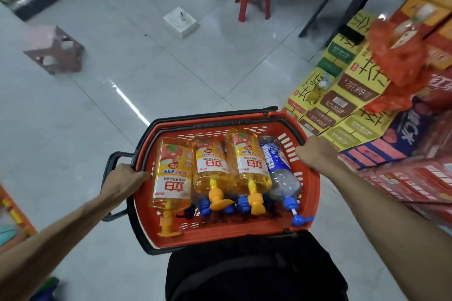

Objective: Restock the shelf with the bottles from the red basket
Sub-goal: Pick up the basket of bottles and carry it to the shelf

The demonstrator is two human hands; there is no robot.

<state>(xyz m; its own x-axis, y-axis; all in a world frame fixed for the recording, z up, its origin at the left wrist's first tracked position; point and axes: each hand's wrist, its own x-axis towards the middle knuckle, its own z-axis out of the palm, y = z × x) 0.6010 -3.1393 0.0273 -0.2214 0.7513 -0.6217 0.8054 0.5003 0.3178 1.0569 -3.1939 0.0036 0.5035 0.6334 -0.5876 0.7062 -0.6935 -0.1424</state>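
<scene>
I carry the red basket [244, 232] in front of my waist. My left hand [123, 181] grips its left rim beside the black handle. My right hand [315, 154] grips the right rim. Inside lie three yellow pump bottles [171, 173] [210, 166] [248, 161] with orange pumps pointing toward me. A clear bottle with a blue label and blue pump [281, 173] lies at the right side. More blue pumps [204, 206] poke out from under them.
Stacked yellow and brown cartons [342, 95] and red boxes [411, 181] stand at the right. A pink stool [55, 51] and a white box [180, 21] sit on the tiled floor ahead. A person sits on a red stool [254, 0] farther back.
</scene>
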